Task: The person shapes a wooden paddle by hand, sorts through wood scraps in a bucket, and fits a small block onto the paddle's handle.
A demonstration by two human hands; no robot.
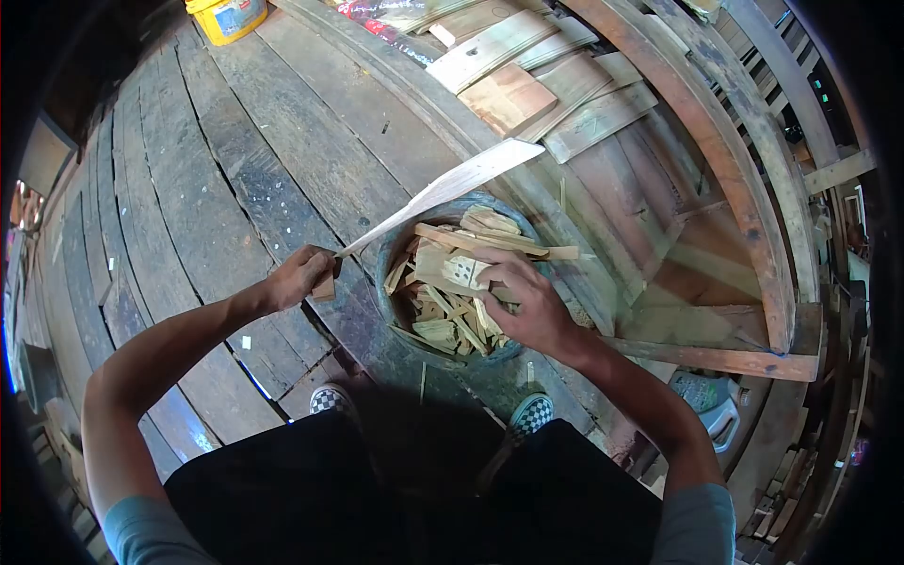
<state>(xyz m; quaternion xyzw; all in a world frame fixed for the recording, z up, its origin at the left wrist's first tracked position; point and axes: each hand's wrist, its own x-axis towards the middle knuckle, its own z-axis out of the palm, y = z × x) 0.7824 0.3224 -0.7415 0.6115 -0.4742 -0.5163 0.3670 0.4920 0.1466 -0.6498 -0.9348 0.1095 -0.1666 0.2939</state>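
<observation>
My left hand is closed around the short wooden handle of a machete. Its long bright blade slants up to the right, across the far rim of a dark round basin. Split wood pieces fill the basin. Over them, my right hand grips a pale wood block with dark dots on its face. The fingers cover its right end. How far the block reaches to the left among the scraps is hard to tell.
Flat boards lie stacked beyond the basin, by a curved wooden frame. At the top left stands a yellow bucket. A plastic jug is at the right. My checkered shoes flank the basin's near side on the plank floor.
</observation>
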